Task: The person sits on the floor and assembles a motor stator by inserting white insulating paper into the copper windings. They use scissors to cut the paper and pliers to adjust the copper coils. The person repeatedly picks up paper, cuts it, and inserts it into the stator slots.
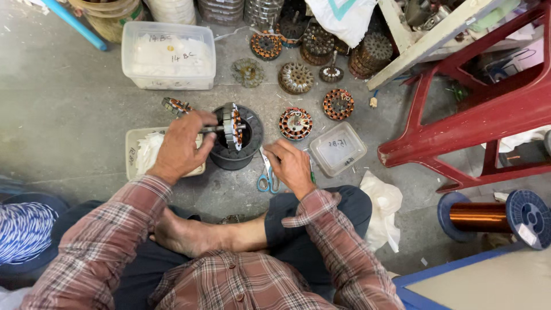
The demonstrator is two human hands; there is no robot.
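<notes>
Left hand (pixel 181 146), left of frame centre, is closed around the shaft end of a wound stator (pixel 232 126), holding it on edge over a black ring-shaped holder (pixel 248 143) that sits on the concrete floor (pixel 69 97). Under the wrist lies a shallow tray of white paper slips (pixel 143 152). In the upper left stands a clear plastic tub (pixel 168 55) of white material. Blue-handled scissors (pixel 267 175) lie on the floor between the two hands. Right hand (pixel 293 166), just right of centre, rests knuckles-up with fingers curled; whether it grips anything cannot be told. Beyond it sit a copper-wound stator (pixel 295 123) and an empty clear container (pixel 337 148). Further stators (pixel 337 104) are spread across the upper centre. A red plastic stool (pixel 482 115) occupies the right, with a spool of copper wire (pixel 488 217) at lower right.
</notes>
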